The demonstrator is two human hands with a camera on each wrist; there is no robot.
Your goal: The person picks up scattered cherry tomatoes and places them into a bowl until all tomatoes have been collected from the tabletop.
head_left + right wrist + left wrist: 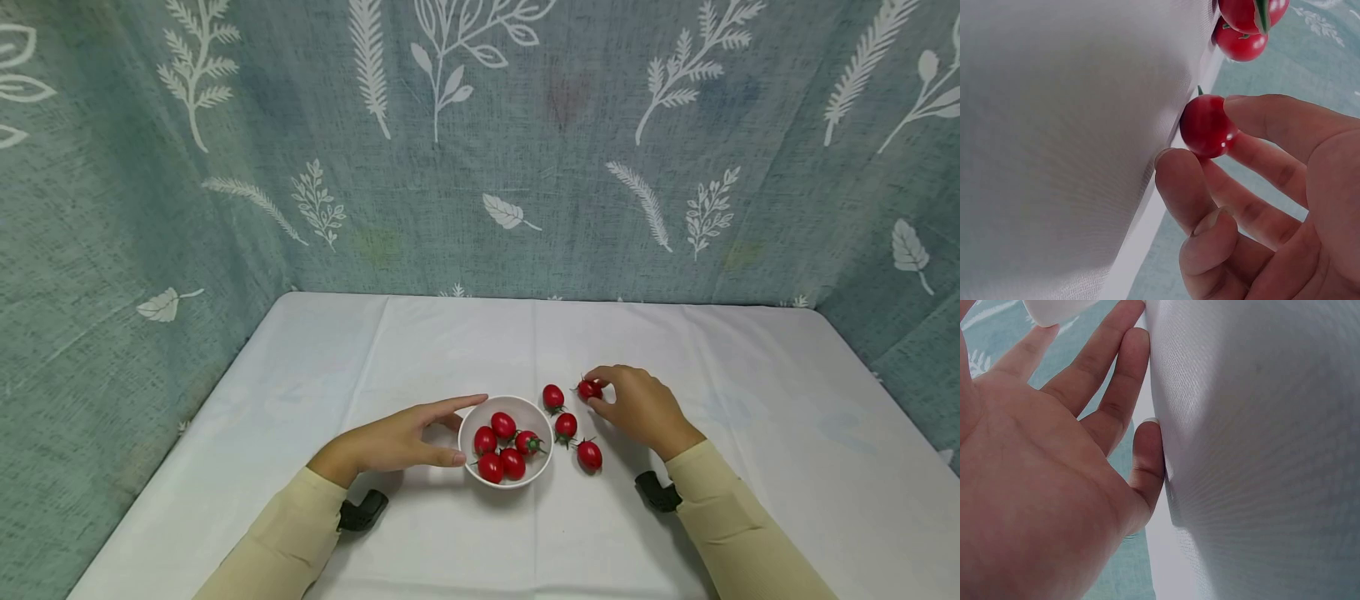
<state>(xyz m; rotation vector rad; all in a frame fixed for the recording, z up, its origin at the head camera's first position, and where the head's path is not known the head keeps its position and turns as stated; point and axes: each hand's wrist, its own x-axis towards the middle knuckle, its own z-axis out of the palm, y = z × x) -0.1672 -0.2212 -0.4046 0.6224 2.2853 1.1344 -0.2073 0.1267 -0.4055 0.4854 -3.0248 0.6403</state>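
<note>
A small white bowl (507, 485) with several red cherry tomatoes (512, 463) in it stands at the middle of the table. My left hand (405, 435) is at its left side, thumb at the near rim and index finger along the far rim. The left wrist view has those fingers fairly straight, one fingertip at the bowl (1063, 309). Right of the bowl, my right hand (637, 408) pinches a cherry tomato (1207, 126) between thumb and fingers, low over the tablecloth. Three loose cherry tomatoes (589, 456) lie between the bowl and this hand.
A white cloth (420, 342) covers the table. Blue-green curtains (480, 208) with white leaf prints hang behind it and at both sides. Black straps with small mounts (363, 510) sit at both wrists, over beige sleeves (735, 525).
</note>
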